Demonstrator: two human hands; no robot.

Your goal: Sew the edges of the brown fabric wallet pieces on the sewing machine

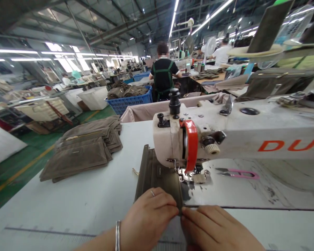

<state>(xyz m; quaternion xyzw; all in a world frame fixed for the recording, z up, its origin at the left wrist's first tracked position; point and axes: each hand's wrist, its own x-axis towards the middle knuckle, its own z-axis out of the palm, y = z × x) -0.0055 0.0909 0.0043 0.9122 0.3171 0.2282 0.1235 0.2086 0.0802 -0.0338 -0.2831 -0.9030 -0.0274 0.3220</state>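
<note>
Brown fabric (169,183) is pinched by the fingers (164,201) of the left hand (146,216); its edge is met by the right hand (216,226), fingers pressed together, grip unclear. On the bench (112,195), it's tucked beneath one sewing machine (167,136). One brown stack (86,150) is parked left, one pink snipper (237,171) right; beyond, one blue basket (132,103) is heaped with pieces (128,90).

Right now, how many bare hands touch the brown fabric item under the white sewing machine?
2: left hand on its near part; right hand at its right edge.
</note>
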